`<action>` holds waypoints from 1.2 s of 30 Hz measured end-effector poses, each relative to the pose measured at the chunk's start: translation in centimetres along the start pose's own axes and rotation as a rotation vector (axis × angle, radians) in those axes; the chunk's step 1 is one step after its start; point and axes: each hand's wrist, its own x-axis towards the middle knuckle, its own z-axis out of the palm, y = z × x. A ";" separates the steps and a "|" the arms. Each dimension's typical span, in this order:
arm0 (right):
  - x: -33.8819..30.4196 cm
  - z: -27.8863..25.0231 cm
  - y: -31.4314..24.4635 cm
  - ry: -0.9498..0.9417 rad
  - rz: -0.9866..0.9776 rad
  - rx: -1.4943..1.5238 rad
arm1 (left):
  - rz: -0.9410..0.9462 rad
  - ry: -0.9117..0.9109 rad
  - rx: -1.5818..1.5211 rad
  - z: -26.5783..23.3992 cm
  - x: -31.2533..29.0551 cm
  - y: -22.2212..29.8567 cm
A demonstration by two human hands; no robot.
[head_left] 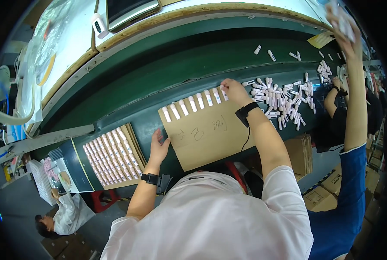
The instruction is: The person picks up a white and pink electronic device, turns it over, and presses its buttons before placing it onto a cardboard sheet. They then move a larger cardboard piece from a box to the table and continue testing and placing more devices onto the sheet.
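Observation:
A brown cardboard sheet (211, 141) with handwriting on it lies before me on the green belt. Along its far edge runs a row of several small white devices (192, 104) with pale pink rounded ends. My right hand (234, 92) is at the right end of that row, its fingertips pinched on one small white device (224, 95), partly hidden by the fingers. Beside the sheet's left edge, my left hand (159, 148) has its fingers apart and nothing in it. A loose heap of the same devices (284, 97) lies just right of my right hand.
Left of me, stacked cardboard (135, 143) carries packed rows of the devices. A metal bar (50, 138) crosses the belt there. Behind the belt is a white shelf (72, 39) with a wooden edge. A co-worker's raised arm (356, 95) is close on the right.

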 end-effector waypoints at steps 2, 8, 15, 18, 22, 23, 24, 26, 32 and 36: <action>0.4 0.2 -0.1 0.010 -0.021 -0.002 | -0.032 -0.017 -0.036 0.0 0.4 -0.5; 0.3 -0.7 -1.2 -0.133 -0.074 -0.063 | -0.073 -0.136 -0.172 0.3 1.8 -2.5; -2.9 -4.7 1.3 0.029 0.007 0.003 | -0.188 -0.117 -0.293 1.0 1.4 -1.8; -2.6 -8.5 3.4 -0.018 0.027 -0.067 | -0.189 -0.102 -0.325 0.5 2.0 -1.5; -1.7 -12.9 8.4 -0.021 0.075 -0.215 | -0.185 -0.087 -0.311 0.5 2.2 -1.0; -1.1 -13.9 8.9 -0.048 0.137 -0.258 | -0.203 -0.058 -0.281 0.4 2.0 -0.9; -0.4 -14.4 9.4 -0.077 0.196 -0.300 | -0.223 -0.025 -0.250 0.3 1.9 -0.8; 0.7 -14.4 11.3 0.029 0.141 -0.321 | -0.245 -0.005 -0.215 0.3 1.9 -0.8; 7.8 -12.4 13.2 0.226 -0.112 -0.363 | -0.016 0.216 0.023 -2.8 -0.5 -2.3; 12.9 -9.7 12.0 0.246 -0.188 -0.423 | 0.088 0.305 0.356 -3.5 -3.9 1.1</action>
